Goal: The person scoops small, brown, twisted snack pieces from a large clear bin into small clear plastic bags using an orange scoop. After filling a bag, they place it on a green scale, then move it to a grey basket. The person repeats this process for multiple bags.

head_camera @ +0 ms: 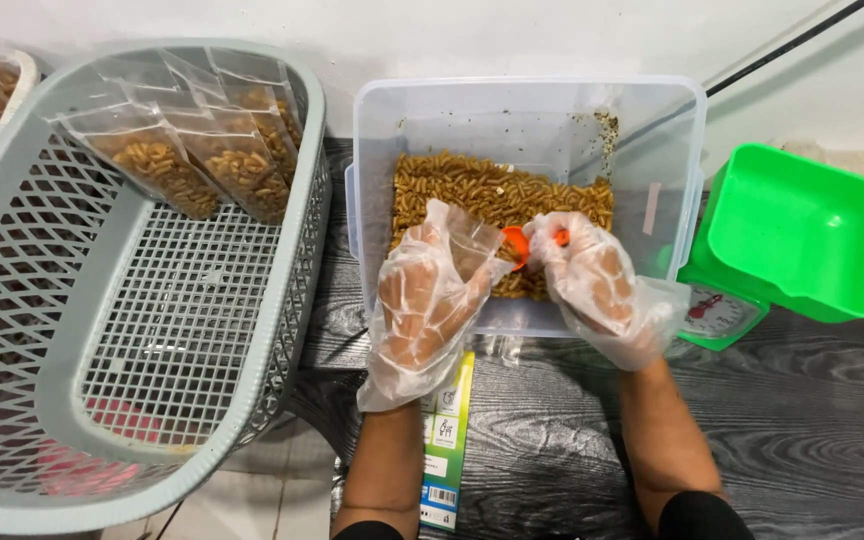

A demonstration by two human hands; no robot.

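Left hand (430, 300) holding small clear bag (472, 245); right hand (597, 285) pinching orange scoop (518, 246) over snack tub (527, 120). Risk, judged: narrow bag mouth, spillage onto tabletop (802, 420).

Golden-brown snacks (482, 190), orange scoop (517, 245), green scale (787, 240), grey lattice basket (152, 320)

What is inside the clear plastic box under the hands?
The clear plastic box holds brown spiral snacks. An orange scoop shows between the gloved left hand and right hand, mostly covered.

Basket (152, 330) left of tub (527, 115), scale (797, 235) right.
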